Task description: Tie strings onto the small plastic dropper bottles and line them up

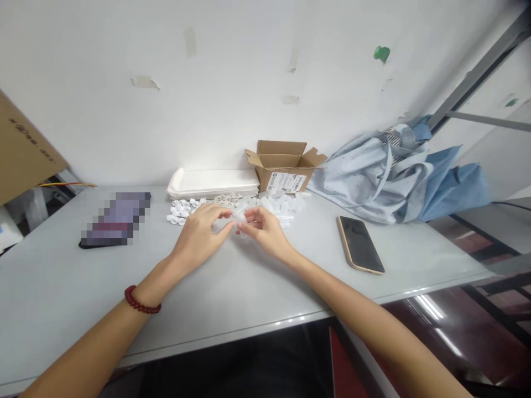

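Observation:
My left hand (205,229) and my right hand (265,229) meet over the grey table (232,315). Between their fingertips is a small clear plastic piece (239,215), pinched from both sides; its exact kind is too blurred to tell. Just behind the hands lies a pile of clear plastic tubes (286,205). Several short white caps (178,211) are spread beyond my left hand. A tangle of thin cream-coloured strings (228,199) sits between the caps and the tubes. My fingers partly cover the nearest tubes.
Against the wall stand a stack of white sheets (215,182) and an open cardboard box (284,168). A phone (360,245) lies at right, a blurred-out dark device (118,218) at left. Blue cloth bags (381,177) slump at the back right. The table's front edge runs below my forearms.

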Tool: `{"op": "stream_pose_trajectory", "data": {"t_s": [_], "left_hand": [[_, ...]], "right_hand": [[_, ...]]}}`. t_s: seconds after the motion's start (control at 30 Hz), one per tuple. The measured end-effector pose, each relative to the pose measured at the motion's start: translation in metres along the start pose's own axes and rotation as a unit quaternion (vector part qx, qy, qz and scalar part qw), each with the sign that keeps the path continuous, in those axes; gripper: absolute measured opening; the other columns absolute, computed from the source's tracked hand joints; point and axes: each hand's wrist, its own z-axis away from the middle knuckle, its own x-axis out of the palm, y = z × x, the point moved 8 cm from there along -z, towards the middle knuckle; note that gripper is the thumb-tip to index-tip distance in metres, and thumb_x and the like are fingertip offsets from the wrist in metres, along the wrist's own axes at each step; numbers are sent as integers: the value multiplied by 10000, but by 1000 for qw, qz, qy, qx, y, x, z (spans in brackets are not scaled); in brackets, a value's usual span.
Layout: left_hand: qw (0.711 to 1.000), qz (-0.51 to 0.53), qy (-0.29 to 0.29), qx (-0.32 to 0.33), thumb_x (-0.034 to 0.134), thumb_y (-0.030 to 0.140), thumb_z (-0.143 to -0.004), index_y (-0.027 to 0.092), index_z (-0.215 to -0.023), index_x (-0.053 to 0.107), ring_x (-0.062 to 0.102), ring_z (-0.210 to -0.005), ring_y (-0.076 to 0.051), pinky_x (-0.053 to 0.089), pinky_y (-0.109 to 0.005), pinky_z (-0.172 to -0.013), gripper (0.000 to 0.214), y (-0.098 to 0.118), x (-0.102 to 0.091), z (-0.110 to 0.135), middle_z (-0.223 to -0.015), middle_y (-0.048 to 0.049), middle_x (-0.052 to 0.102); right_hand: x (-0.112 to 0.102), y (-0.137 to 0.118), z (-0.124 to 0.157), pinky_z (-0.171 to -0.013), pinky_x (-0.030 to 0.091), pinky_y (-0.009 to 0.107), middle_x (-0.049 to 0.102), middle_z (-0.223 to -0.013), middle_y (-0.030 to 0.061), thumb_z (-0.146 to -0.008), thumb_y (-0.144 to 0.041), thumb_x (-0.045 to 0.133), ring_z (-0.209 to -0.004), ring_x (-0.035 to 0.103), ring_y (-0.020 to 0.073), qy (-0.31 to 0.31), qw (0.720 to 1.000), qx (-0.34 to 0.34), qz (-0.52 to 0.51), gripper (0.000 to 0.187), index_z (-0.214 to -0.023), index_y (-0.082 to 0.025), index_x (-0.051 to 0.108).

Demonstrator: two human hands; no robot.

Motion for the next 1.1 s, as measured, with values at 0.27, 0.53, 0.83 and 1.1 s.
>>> {"op": "stream_pose_trajectory", "data": {"t_s": [0.27,0.53,0.83,1.1], "left_hand": [[986,-38,-62,148,638,314,-832,195,-1279,513,496,-1170,-294,443,-470,-969,479,19,18,8,-1245,-109,591],[992,-38,-91,83,636,354,-802,209,-1190,523,515,-1135,-287,454,-430,-934,429,6,3,0,-1191,-90,598],[974,-36,-226,1,661,419,-714,250,-1141,517,513,-1114,-297,464,-390,-862,482,-33,2,5,-1182,-73,564],[963,-16,-270,-9,674,421,-680,239,-1166,510,546,-1075,-272,477,-338,-818,544,-45,11,13,-1150,-68,596]], "right_hand": [[2,2,0,-685,541,334,609,-762,-8,-671,-380,749,-693,685,177,-5,996,40,-80,385,-868,-196,474],[19,-2,4,-725,548,327,622,-859,-9,-674,-369,766,-750,680,160,-103,988,28,-108,450,-996,-216,491],[36,0,14,-879,504,400,624,-1149,112,-744,-333,732,-1087,598,235,-214,969,-46,113,548,-1234,-191,533],[45,-11,20,-909,470,410,598,-1183,140,-810,-373,669,-1056,578,246,-244,922,-163,251,452,-1188,-144,574]]}}
